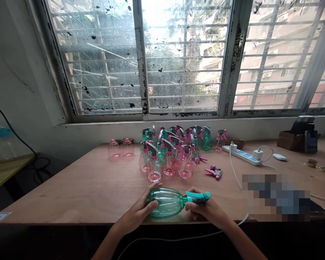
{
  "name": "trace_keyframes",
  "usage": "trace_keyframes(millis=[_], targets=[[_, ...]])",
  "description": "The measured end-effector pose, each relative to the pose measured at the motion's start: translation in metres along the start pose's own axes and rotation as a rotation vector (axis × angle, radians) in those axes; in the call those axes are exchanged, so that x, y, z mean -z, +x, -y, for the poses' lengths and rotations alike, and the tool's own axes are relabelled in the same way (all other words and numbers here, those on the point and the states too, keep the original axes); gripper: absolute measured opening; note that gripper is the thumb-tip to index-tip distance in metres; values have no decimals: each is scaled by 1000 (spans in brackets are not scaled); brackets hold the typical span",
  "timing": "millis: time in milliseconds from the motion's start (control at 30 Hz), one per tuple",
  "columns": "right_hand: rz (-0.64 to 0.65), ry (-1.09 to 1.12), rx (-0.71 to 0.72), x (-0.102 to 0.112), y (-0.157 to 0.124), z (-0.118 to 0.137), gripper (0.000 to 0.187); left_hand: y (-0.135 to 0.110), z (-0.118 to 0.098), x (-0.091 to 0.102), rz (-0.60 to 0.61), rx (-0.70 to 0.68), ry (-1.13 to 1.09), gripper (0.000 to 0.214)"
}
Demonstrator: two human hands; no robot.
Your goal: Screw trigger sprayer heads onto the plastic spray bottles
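Note:
A green see-through spray bottle (pixel 168 203) lies on its side between my hands, at the table's front edge. My left hand (pixel 141 209) is wrapped round the bottle's base end. On the right, my right hand (pixel 203 207) grips the teal and black spray head (pixel 197 196) at the neck. The head sits on the bottle's mouth; whether it is screwed tight I cannot tell. Behind my hands stand several pink spray bottles (pixel 169 164) with pink and black heads, mixed with green ones (pixel 207 141). A loose pink spray head (pixel 214 172) lies to their right.
Two pink bottles without heads (pixel 121 148) stand at the back left. A white power strip (pixel 242 155) with plugged-in chargers lies at the right; its cable hangs over the front edge. A cardboard box (pixel 292 140) stands at the far right, beside a blurred patch (pixel 276 198) nearer me.

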State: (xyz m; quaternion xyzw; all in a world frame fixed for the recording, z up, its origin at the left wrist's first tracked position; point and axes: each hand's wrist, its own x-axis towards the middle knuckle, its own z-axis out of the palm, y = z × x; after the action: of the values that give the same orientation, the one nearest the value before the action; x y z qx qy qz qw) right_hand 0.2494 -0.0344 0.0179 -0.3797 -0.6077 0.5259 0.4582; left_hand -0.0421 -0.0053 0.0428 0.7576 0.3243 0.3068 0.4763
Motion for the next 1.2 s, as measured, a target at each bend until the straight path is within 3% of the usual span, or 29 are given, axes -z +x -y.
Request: trace_keyframes(millis=[233,1200], targets=[[-6,10,2,1,0,-2,39,0,-5,-3,3,-18,-22,76],[-24,5,5,1,1,-3,41,-1,-6,-5,24,-20,-78,74]])
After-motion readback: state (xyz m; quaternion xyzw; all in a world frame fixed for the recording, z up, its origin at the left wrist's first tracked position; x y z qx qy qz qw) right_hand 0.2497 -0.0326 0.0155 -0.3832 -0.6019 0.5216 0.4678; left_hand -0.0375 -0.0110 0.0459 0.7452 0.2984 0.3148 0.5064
